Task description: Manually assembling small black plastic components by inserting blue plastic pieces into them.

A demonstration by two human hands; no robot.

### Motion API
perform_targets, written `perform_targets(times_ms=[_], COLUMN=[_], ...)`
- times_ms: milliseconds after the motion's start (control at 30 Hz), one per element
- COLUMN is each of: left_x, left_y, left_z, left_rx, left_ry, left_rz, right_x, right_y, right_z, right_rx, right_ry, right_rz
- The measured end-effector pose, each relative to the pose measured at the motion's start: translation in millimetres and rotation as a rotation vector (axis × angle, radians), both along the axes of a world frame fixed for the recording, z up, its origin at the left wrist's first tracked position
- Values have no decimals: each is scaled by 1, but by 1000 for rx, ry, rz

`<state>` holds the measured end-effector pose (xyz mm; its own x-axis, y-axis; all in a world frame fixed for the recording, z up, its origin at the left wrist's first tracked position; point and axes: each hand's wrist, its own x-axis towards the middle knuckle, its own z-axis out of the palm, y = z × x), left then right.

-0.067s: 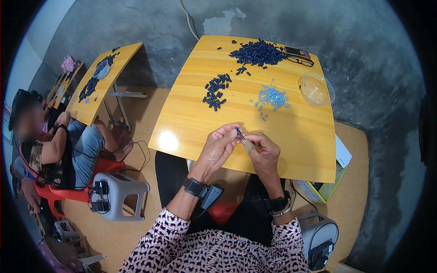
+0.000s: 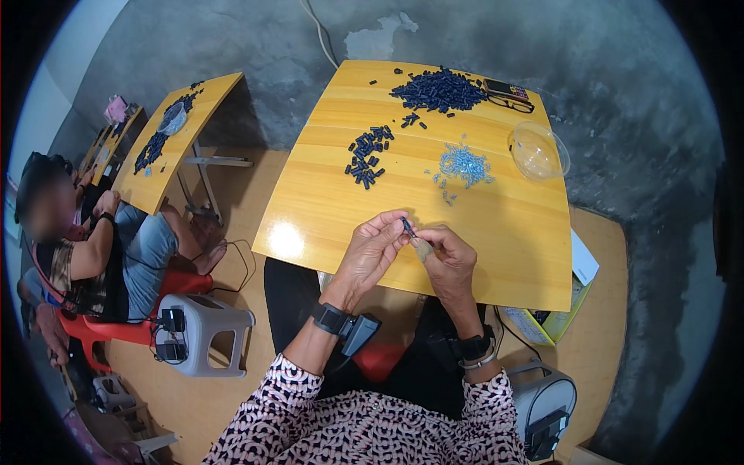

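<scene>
Just above the near edge of the yellow table, my left hand (image 2: 375, 246) pinches a small dark cylindrical piece (image 2: 407, 225) between thumb and fingertips. Close against its lower end, my right hand (image 2: 449, 260) is closed in a pinch, with a tan cover on one finger; what its fingertips grip is too small to make out. Beyond my hands lies a loose heap of tiny pale-blue, shiny pieces (image 2: 465, 165). Left of that heap is a small group of dark cylindrical pieces (image 2: 367, 157). The largest pile of dark pieces (image 2: 440, 91) spreads near the far edge.
A clear plastic bowl (image 2: 536, 152) stands at the table's right edge. Dark-framed glasses (image 2: 511, 103) rest by a calculator-like device (image 2: 505, 89) at the back right. On the left, another person sits at a second table (image 2: 180, 138). Grey stools (image 2: 203, 335) flank me, and a yellow-green crate (image 2: 559, 324) is below right.
</scene>
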<state>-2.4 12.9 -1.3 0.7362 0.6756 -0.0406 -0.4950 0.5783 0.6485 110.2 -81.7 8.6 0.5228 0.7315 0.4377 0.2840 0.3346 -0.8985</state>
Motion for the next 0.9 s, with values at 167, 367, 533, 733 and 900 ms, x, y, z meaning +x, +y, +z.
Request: perform_targets(times_ms=[167,367,533,733,900], left_x=[-1,-1,-1,-1,-1], left_y=[0,-1,-1,-2,-1], left_z=[1,0,0,1,1], left_rx=[5,5,15,21,22], left_ry=[-12,5,10,15,-1], left_rz=[0,11,9,11,-1], right_x=[-1,-2,-4,-5,-4], right_y=[0,-1,-3,-2,-1], right_z=[1,9,10,8,6], right_rx=[-1,5,4,13,48], right_ry=[-49,-174,-239,-299,-335], right_rz=[-14,-60,-92,-115,-119])
